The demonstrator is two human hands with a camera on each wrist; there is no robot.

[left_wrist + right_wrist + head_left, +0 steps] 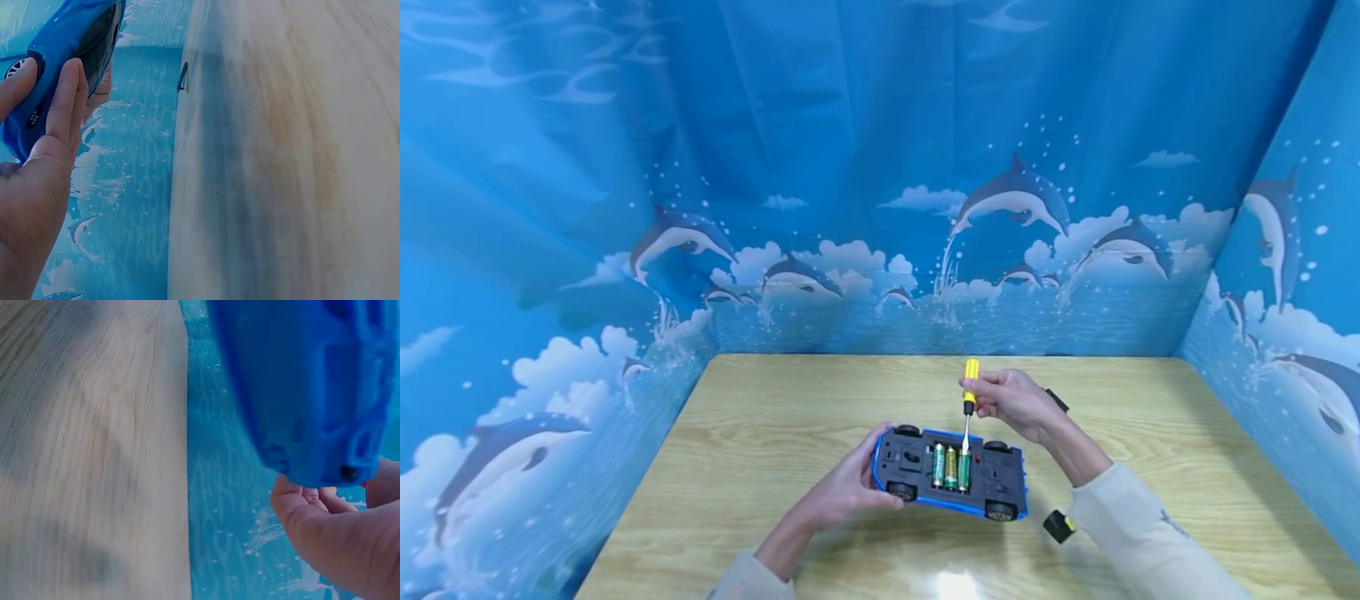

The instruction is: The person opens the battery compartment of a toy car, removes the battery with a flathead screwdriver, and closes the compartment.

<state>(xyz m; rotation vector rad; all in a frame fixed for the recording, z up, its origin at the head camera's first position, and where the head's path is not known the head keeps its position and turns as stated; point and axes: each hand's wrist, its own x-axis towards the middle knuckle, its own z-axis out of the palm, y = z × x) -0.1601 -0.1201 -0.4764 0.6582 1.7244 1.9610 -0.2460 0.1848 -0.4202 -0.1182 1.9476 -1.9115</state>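
Note:
A blue toy car (913, 467) is held belly up over the table in the head view. Three green-and-gold batteries (951, 468) lie side by side in its uncovered battery bay. My left hand (848, 490) grips one end of the car, thumb at the near wheel. In the left wrist view, fingers of that hand (47, 169) press on the car's side (69, 47). My right hand (1013, 406) pinches a screwdriver (972, 387) by its yellow handle, its tip down at the far end of the rightmost battery. The car (294, 394) hides most of the screwdriver in the right wrist view.
On the wooden table (737, 467), a black block with a yellow-green side (1059, 527) lies near my right sleeve. A small flat black piece (1057, 400) lies beyond my right wrist. A blue dolphin-print curtain (850, 167) stands behind the table and along its sides.

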